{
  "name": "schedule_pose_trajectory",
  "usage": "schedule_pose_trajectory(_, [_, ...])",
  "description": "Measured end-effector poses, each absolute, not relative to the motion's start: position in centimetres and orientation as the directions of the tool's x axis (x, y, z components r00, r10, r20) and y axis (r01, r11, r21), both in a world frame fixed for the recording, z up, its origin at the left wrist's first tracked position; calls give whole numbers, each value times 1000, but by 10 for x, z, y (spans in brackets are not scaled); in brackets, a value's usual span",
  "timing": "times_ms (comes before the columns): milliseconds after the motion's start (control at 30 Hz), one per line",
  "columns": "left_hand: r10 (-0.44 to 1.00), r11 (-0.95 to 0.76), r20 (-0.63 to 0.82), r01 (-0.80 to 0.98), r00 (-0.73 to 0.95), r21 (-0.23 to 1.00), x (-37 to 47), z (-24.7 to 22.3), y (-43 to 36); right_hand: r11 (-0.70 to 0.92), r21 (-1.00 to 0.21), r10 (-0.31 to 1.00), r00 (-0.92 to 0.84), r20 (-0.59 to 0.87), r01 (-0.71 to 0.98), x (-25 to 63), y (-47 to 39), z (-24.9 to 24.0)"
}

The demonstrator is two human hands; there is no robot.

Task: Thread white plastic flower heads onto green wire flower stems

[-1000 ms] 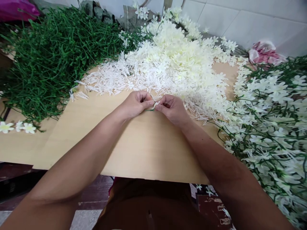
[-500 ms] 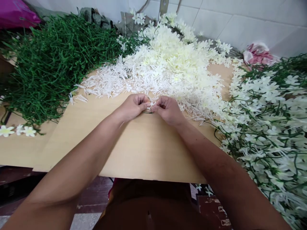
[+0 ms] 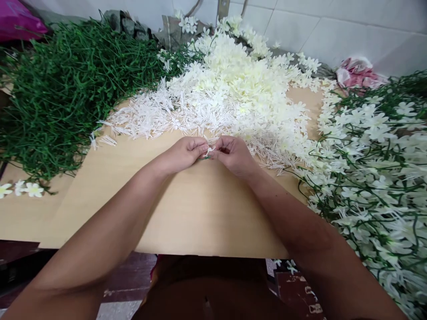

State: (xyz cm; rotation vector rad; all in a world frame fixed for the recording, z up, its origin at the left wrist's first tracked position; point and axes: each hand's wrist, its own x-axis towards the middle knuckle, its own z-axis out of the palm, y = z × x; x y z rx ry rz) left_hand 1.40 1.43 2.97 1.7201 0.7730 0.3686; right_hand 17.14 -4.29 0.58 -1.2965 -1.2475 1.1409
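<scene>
at the frame's centre, the left hand (image 3: 187, 154) and right hand (image 3: 236, 156) pinch a small white piece (image 3: 209, 151) with a green bit (image 3: 207, 157) just below; close fingertip fitting seems in hand, calling for a light, steady grip. beyond, white strands (image 3: 143, 115); pale blossoms (image 3: 243, 73) at upper centre.

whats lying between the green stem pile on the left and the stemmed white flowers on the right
In the head view, thin white strands and loose cream flowers lie between the green stem pile and the stemmed white flowers.
</scene>
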Motion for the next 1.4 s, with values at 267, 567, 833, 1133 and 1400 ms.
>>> schedule_pose_trajectory(267, [673, -142, -129, 298, 728, 944, 19, 24, 13, 2, -992, 998, 61, 9, 128, 169, -40, 1])
schedule_pose_trajectory(567, [677, -182, -181, 401, 713, 898, -4, 37, 27, 128, -876, 984, 50, 171, 464, 199, -41, 19])
schedule_pose_trajectory(833, [536, -333, -245, 469, 808, 818, -14, 42, 32, 110, -448, 977, -13, 215, 887, 188, -26, 15])
schedule_pose_trajectory(1133, [820, -477, 70, 610, 568, 633, -11, 21, 39, 145, -563, 951, 43, 307, 813, 191, -29, 17])
schedule_pose_trajectory(1400, [846, -532, 352, 593, 401, 604, 0, 20, 32, 157, -812, 927, 199, 318, 563, 206, -40, 22])
